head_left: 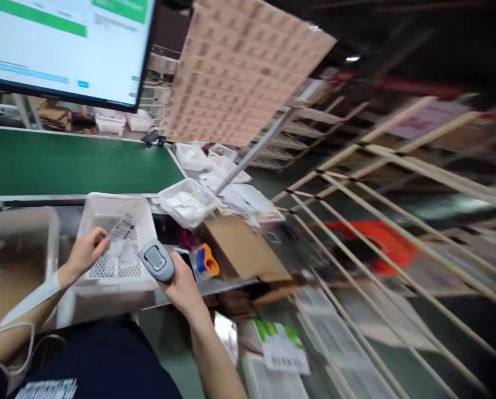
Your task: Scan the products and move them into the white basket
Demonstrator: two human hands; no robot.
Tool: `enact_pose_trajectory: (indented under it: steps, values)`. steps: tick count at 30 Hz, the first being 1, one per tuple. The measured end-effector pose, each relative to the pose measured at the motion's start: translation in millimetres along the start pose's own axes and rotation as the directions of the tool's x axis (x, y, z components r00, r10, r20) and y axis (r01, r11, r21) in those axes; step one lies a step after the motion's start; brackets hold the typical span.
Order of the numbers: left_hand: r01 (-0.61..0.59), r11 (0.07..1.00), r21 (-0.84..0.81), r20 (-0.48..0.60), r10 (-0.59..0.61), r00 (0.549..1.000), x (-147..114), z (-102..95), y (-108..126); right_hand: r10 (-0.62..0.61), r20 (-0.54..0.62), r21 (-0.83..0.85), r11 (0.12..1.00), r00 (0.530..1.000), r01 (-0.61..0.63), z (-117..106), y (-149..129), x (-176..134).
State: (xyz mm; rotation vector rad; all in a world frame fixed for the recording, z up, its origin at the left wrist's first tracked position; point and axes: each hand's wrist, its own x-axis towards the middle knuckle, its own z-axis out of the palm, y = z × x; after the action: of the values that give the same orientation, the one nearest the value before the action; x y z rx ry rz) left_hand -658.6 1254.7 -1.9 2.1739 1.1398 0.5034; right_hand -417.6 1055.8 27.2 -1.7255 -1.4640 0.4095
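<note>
My right hand [185, 288] is wrapped round a grey handheld barcode scanner [157, 260], its head over the right side of a white plastic basket [143, 213]. At the basket's left side, my left hand [87, 252] has its fingers curled together at the edge of a clear plastic bag [117, 247]. A white label with dark print [123, 227] shows on the bag, above the basket's mesh floor. What the bag contains is too blurred to tell.
A monitor [65, 50] hangs above a green conveyor belt [77, 166]. A larger bin [52, 238] stands left. To the right are a basket of white packets [185, 205], an orange-and-blue tape dispenser [206, 260], a cardboard box [245, 246] and a slanted rack [356, 144].
</note>
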Motion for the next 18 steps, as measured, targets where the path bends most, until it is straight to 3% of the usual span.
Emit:
enact_pose_trajectory:
  steps: [5, 9, 12, 15, 18]
  values:
    - [0.072, 0.996, -0.053, 0.029, -0.071, 0.997, -10.2, 11.0, -8.5, -0.084, 0.069, 0.031, 0.996, 0.994, 0.082, 9.1, 2.1, 15.5]
    - [0.189, 0.978, 0.091, 0.080, -0.197, 0.977, -23.0, 7.3, -28.0, -0.055, 0.114, 0.029, 0.998, 0.992, 0.052, 17.1, 17.3, 7.0]
    - [0.330, 0.918, 0.219, -0.063, -0.324, 0.944, -24.3, -23.7, -64.8, 0.008, 0.164, 0.014, 1.000, 0.986, -0.010, 20.3, 33.5, -1.9]
    - [0.530, 0.789, 0.311, -0.296, -0.450, 0.843, -20.8, -70.2, -120.2, 0.091, 0.219, -0.024, 0.996, 0.971, -0.088, 21.9, 42.2, -7.5]
    - [0.647, 0.680, 0.344, -0.429, -0.499, 0.753, -24.3, -109.5, -173.5, 0.131, 0.263, -0.038, 0.991, 0.956, -0.126, 22.1, 40.4, -10.4]
